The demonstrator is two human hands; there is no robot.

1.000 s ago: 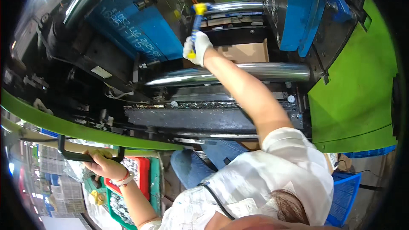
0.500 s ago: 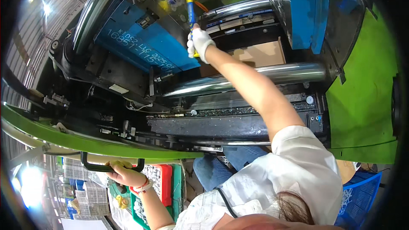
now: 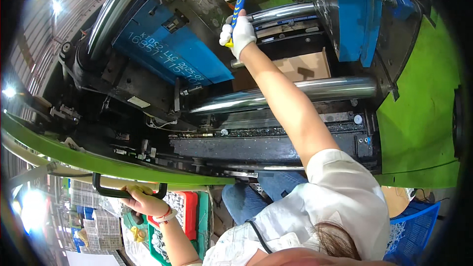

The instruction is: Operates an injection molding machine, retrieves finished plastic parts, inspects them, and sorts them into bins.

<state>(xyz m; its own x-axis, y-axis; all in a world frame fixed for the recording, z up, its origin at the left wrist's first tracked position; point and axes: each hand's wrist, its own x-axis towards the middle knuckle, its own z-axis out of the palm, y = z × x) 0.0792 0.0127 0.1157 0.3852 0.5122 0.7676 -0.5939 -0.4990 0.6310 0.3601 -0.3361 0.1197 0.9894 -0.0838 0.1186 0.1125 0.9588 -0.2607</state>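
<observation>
My right hand (image 3: 243, 35), in a white glove, is wrapped round the handle of a hammer (image 3: 240, 1) with a yellow-and-blue grip and blue striking ends. The hammer points away from me, its head at the top edge of the picture. It is held in the opening between a blue mould half (image 3: 209, 61) on the left and another blue mould block (image 3: 352, 24) on the right. At the lower left, my left hand (image 3: 148, 203) is closed round a black pull handle (image 3: 109, 193) on the green machine door (image 3: 74, 157). A red bracelet and a pale band circle that wrist.
Thick polished bars (image 3: 340, 86) cross the machine opening. Beneath lies a brown cardboard sheet (image 3: 300, 66). Red (image 3: 189, 216) and green bins with small pale parts stand at lower left, near stacked white baskets (image 3: 101, 231). A blue basket (image 3: 419, 229) stands at lower right.
My right hand has moved farther away and to the right with the hammer, whose head has shifted from beside the left mould half to the top edge. My left hand stays on the handle.
</observation>
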